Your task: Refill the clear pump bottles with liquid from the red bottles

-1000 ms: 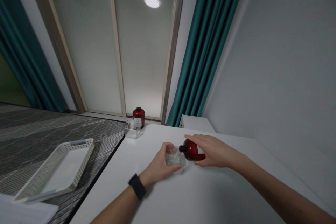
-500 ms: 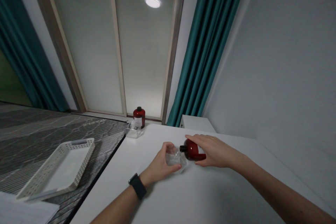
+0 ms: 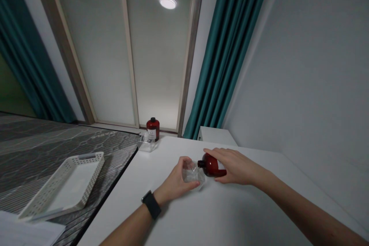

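My left hand [image 3: 178, 178], with a dark watch on the wrist, is curled around a clear, faceted glass container [image 3: 191, 175] on the white table. My right hand [image 3: 235, 167] grips a dark red bottle [image 3: 211, 165] with a pale label partly covered by the fingers. The bottle lies tilted on its side, its narrow black neck pointing left over the container's right rim. Whether liquid runs from the neck is too small to make out.
A second red bottle [image 3: 153, 128] with a black cap stands at the table's far left corner, beside a small clear box [image 3: 145, 146]. On the dark striped surface at left lie a white perforated basket [image 3: 89, 186] and papers [image 3: 31, 230]. A white cabinet [image 3: 217, 134] stands beyond the table.
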